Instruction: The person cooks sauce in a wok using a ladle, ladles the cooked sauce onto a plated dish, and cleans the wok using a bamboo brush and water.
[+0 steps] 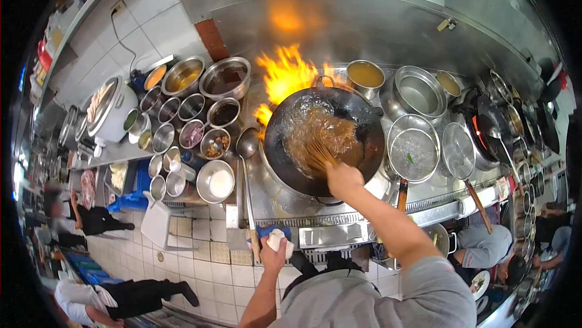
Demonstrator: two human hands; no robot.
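Note:
My right hand [344, 181] is closed around a bamboo wok brush [319, 156], whose bristles are down in the wok. Brownish, foaming liquid swirls in the large black wok [282, 110], and tall flames [284, 73] rise behind its far left rim. Low at the front of the stove, my left hand [271, 259] grips a folded white cloth [279, 240]. Close beside that hand is the wooden handle end of a ladle [247, 144], which leans along the wok's left side with its bowl up. The brush's top end is hidden in my right fist.
Left of the wok stand several steel bowls of sauces and ingredients, including a bowl of white powder [220, 184]. On the right are a strainer [413, 146] with a green scrap, a second strainer [459, 149] and a steel pot [419, 93]. Other people [121, 297] stand nearby.

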